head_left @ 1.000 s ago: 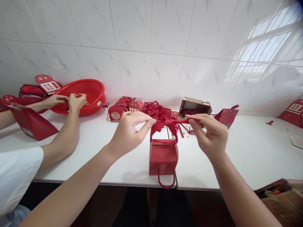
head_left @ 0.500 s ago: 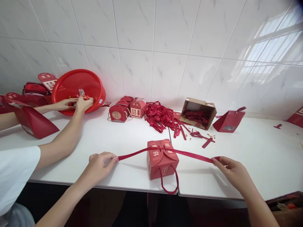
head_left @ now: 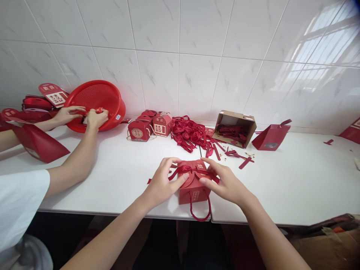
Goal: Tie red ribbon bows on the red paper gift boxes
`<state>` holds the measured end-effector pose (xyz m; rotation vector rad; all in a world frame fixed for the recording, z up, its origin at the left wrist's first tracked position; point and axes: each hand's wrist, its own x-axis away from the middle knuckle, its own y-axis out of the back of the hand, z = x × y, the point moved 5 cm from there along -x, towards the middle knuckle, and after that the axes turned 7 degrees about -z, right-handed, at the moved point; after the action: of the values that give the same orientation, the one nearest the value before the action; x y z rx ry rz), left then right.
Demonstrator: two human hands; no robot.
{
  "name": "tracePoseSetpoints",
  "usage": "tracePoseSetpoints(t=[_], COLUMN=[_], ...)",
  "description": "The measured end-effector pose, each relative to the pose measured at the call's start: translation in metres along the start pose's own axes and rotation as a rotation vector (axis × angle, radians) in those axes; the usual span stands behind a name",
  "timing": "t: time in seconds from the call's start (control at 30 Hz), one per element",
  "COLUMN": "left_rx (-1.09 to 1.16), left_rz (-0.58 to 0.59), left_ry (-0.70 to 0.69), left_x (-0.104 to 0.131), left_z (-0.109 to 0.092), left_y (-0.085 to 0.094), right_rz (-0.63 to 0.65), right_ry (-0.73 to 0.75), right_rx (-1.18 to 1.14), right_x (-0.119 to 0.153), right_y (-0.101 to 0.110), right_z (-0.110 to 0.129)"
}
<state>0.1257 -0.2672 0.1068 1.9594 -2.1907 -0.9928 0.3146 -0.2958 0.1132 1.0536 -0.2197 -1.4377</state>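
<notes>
A red gift box with gold lettering stands near the table's front edge, its rope handle hanging over that edge. Across its top lies a red ribbon, crossed or knotted in the middle, with loose ends out to both sides. My left hand grips the box's left side, thumb on the top flap and fingers around the far corner. On the opposite side my right hand holds the box the same way, partly covering the ribbon. Some fingertips are hidden behind the box.
Behind stand small red boxes, a heap of ribbons, an open carton of strips, and a red pouch-shaped box. At left, a co-worker's hands reach into a red plastic basket. Scraps lie beside the carton.
Both my hands have let go of the outstretched ribbon ends and moved inward onto the box's sides. The ribbon now lies slack. The co-worker's left hand has lifted slightly at the basket.
</notes>
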Motion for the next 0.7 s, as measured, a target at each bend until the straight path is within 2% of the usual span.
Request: tracePoseSetpoints(t=[0.13,0.27,0.4,0.53,0.6,0.7], left_rx=[0.036,0.102,0.134,0.287,0.366,0.381], left_rz=[0.037,0.045,0.063,0.182,0.211,0.188], left_ry=[0.000,0.052,0.150,0.284,0.334,0.391], left_x=[-0.001,-0.001,-0.003,-0.004,-0.003,-0.001], left_z=[0.002,0.003,0.010,0.018,0.017,0.013], left_y=[-0.005,-0.007,-0.011,-0.020,-0.021,-0.019], right_rz=[0.032,-0.045,-0.081,-0.063,-0.059,-0.064], right_ry=[0.043,-0.035,-0.172,-0.364,-0.431,-0.467], right_rx=[0.138,0.174,-0.118,-0.428,-0.524,-0.579], right_x=[-0.005,-0.002,0.004,0.009,0.010,0.009], right_y=[-0.003,-0.006,-0.012,-0.020,-0.021,-0.021], right_z=[0.013,0.012,0.002,-0.014,-0.018,-0.018])
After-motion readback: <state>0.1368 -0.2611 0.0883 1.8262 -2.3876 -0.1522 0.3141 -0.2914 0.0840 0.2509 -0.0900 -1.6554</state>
